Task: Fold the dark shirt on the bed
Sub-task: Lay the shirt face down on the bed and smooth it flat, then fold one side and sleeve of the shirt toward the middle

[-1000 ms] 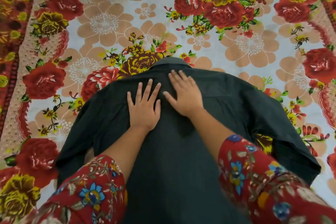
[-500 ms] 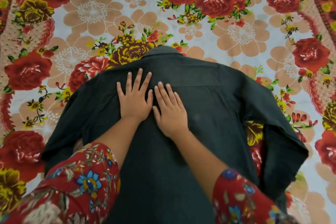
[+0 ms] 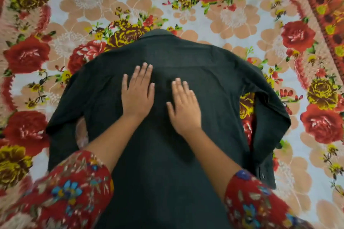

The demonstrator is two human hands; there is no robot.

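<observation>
While the dark shirt [image 3: 214, 83] is lying back-side up on the floral bedsheet [image 3: 232, 18], both hands are pressing flat on its upper back. The collar [image 3: 158, 33] is pointing away from the camera, and the shirt body is running down toward the lower edge of the view.

Left hand [image 3: 138, 95]: palm down, fingers extended and held nearly together, thumb lying alongside; fingertips are reaching toward the yoke seam. It is gripping nothing, only resting on the cloth.

Right hand [image 3: 184, 108]: palm down, just beside the left and sitting a little nearer the camera. Its fingers are straight and close together, the thumb angling slightly out toward the left hand. No fabric is being pinched.

The two hands are lying apart, a strip of dark cloth showing between them.

The shirt's right-side sleeve [image 3: 270, 117] is bending down alongside the body, with a gap of bedsheet showing between sleeve and torso; a cuff with a small button [image 3: 262, 176] is lying near the lower right. The opposite sleeve [image 3: 63, 117] is angling out and down on the left.

Red flower-print sleeves [image 3: 74, 191] are covering both forearms near the bottom of the view.
</observation>
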